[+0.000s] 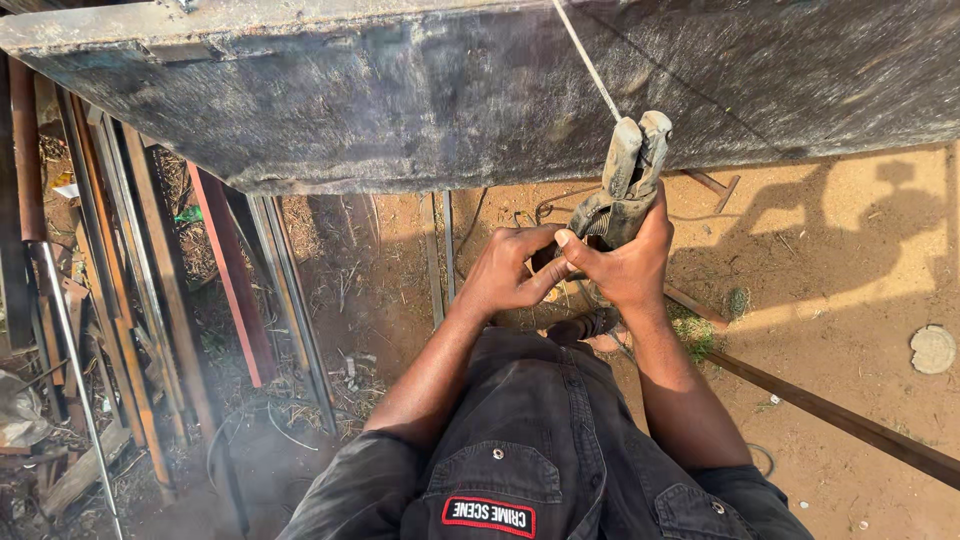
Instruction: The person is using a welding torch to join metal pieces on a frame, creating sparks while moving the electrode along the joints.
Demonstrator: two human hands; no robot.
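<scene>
My right hand (632, 268) grips the handle of a worn grey electrode holder (632, 165). Its jaws clamp a thin welding rod (588, 62) that slants up and left across a big dark metal plate (420, 100). My left hand (505, 272) closes on the holder's lower end, thumb against my right hand. Both hands sit just below the plate's lower edge. I wear a dark button shirt (545, 450) with a patch on it.
Long rusty steel bars and strips (150, 290) lie stacked on the left with a shiny tube (70, 340). Another bar (830, 410) runs diagonally over the sandy ground at right. A round flat disc (933, 349) lies far right. Thin smoke hangs at lower left.
</scene>
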